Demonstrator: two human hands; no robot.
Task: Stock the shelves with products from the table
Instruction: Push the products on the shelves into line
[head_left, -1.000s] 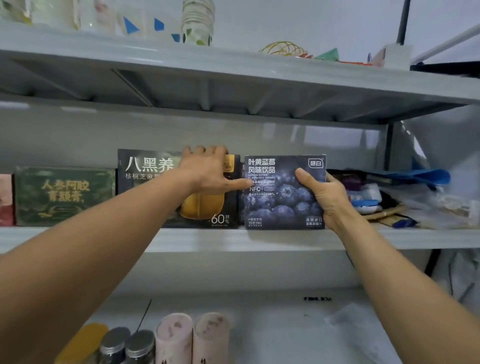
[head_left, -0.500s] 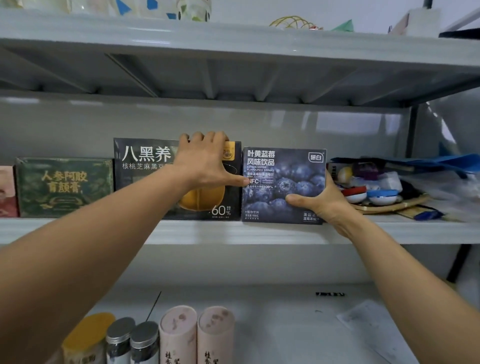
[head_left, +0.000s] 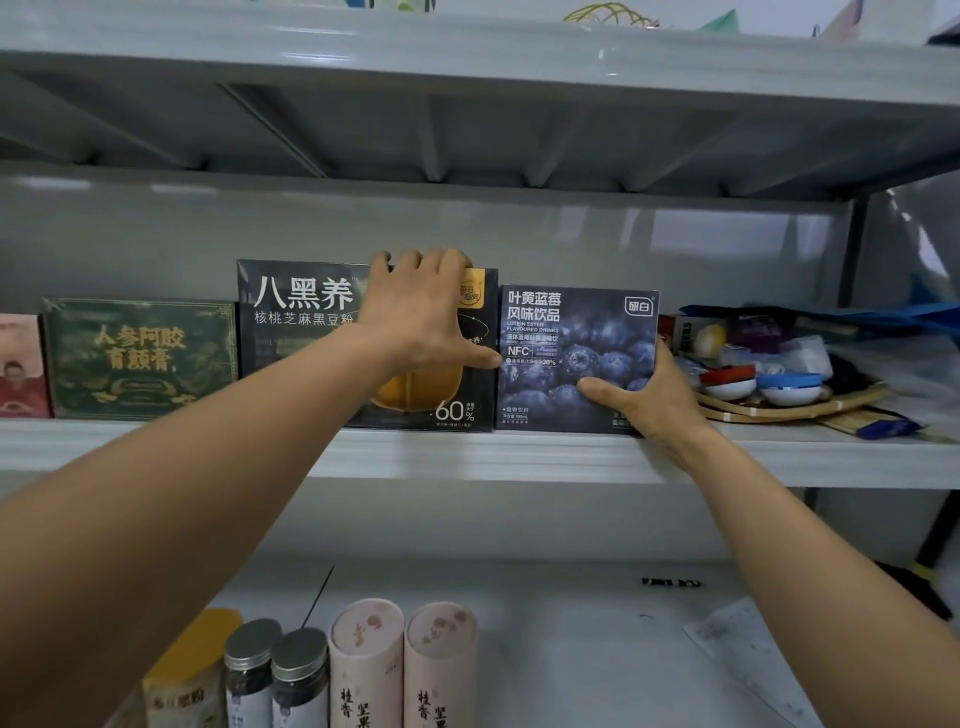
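Two bare forearms reach up to the middle shelf, a pale grey metal board with a ribbed front lip. The right hand grips the blueberry box, a flat rectangular carton with a matte dark-blue print of berries; the thumb presses across its front near the lower right corner while the fingers wrap out of sight behind the right edge. The carton stands upright on the shelf, its left edge touching the black box, a larger glossy carton with white lettering and an orange shape on its face. The left hand lies flat and spread over that black box, fingers hooked over its top edge, thumb tip reaching the seam between the two cartons.

Left of them stands a dark green box with gold ornament, then the edge of a pink box. To the right, small round red and blue lidded dishes sit on a woven tray.

On the lower shelf, two pink paper tubes stand beside two glass jars with dull metal lids and a yellow-topped packet.
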